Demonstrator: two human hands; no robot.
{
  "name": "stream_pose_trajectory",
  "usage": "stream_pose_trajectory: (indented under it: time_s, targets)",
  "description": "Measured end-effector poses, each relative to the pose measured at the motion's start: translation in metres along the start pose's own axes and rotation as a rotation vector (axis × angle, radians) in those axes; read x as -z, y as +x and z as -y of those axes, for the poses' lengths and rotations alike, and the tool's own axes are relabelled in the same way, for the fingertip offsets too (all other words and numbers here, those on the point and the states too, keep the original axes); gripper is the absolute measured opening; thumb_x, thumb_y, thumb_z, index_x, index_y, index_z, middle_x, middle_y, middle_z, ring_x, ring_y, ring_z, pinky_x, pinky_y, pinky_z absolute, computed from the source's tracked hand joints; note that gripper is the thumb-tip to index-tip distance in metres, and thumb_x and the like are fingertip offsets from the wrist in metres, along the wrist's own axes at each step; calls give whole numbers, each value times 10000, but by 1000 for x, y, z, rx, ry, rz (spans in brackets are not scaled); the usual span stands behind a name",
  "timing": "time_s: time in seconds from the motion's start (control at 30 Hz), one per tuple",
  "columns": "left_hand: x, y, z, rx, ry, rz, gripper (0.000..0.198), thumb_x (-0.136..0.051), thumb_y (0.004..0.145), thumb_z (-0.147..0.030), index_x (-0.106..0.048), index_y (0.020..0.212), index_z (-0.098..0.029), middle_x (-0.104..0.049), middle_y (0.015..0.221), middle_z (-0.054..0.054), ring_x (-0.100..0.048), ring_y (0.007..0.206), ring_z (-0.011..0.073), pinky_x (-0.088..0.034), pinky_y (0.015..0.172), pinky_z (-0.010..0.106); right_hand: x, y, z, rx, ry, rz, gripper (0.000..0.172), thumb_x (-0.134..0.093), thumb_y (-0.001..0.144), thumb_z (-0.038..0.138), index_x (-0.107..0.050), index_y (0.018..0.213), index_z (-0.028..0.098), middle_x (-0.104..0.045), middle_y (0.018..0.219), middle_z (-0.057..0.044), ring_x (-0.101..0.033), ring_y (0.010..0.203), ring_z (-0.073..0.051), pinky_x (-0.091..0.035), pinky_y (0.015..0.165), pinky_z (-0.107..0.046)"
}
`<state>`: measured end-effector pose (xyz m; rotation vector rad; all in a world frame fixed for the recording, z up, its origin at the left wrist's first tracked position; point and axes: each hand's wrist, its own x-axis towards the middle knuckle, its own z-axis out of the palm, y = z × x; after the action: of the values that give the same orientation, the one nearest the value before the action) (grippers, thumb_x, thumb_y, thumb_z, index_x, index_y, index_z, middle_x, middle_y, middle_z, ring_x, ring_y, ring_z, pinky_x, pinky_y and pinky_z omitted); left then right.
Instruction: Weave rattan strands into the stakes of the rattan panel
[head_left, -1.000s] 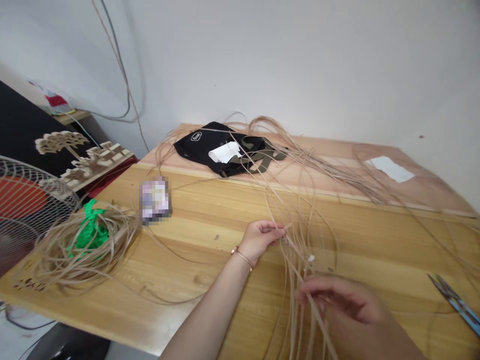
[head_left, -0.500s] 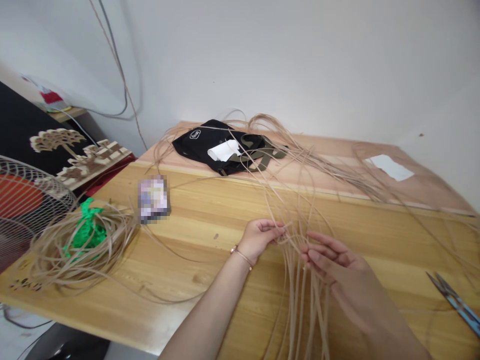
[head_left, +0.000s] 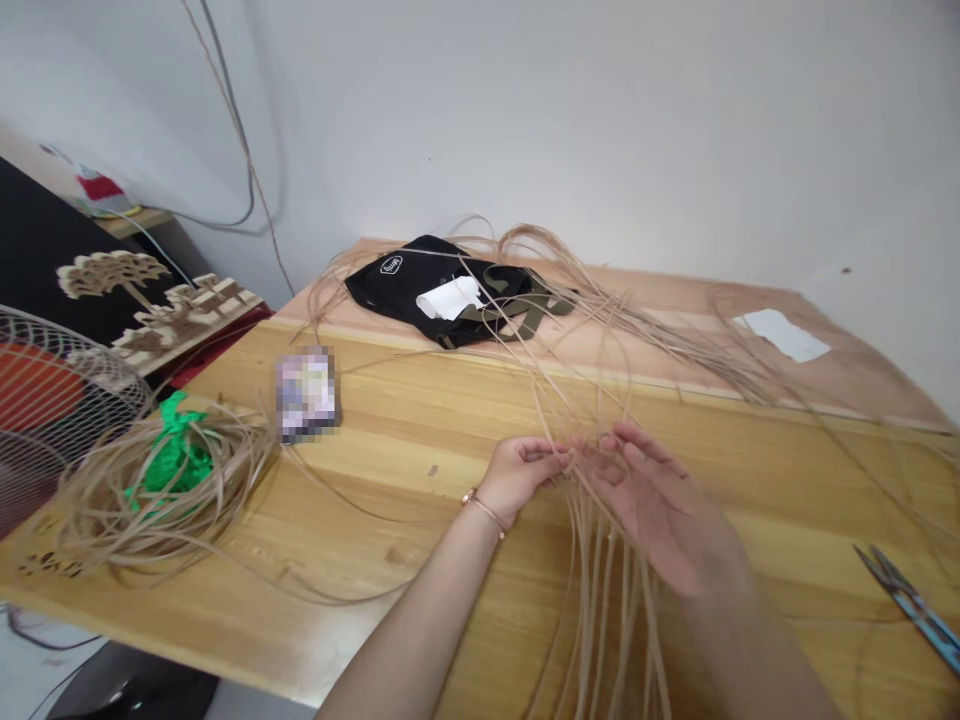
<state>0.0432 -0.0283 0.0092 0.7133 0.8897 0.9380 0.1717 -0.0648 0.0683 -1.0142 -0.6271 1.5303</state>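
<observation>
A pale wall rises beyond the fingers, and a yellowish wooden table spreads beneath them. A pinkish board lines the table's far side, between the fingers and the wall. The long tan strips lie across the table, crossing at the fingertips, with some ends running on toward the board and many fanning out on the near side. A wire-guarded fan is well off to the left of the fingers.

A coil of strips lies left of the fingers, well apart from them. Ahead of the fingers, on the board, is a black bag, with a bundle of loose strips beside it. The left hand pinches the strips at the crossing, thumb and forefinger closed together. The right hand is just beside it, fingers part spread and loosely curled; they are blurred, and I cannot tell whether they grip a strip.

Blue-handled shears lie well to the right of the fingers. A white paper rests on the bag, beyond the fingers. A thin bracelet circles the wrist behind the left fingers.
</observation>
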Motion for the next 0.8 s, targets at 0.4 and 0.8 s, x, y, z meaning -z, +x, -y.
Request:
stream_pose_trajectory:
  time_s: [0.4, 0.8]
  targets:
    - [1, 2, 2, 21, -19, 0, 311, -737, 469, -284, -632, 699, -103, -607, 668, 29, -501, 566, 77, -345, 543, 199, 20, 1, -8, 193, -731, -110, 300, -651, 632, 292, -565, 894, 173, -626, 763, -35, -595, 710, -147, -479, 648, -270]
    - [3, 3, 4, 28, -20, 75, 311, -729, 491, -292, -631, 720, -106, -601, 673, 27, -495, 587, 77, -356, 574, 199, 14, 9, -3, 285, -1219, 59, 255, -495, 742, 223, -445, 992, 218, -619, 788, -7, -593, 716, -148, -454, 671, -299]
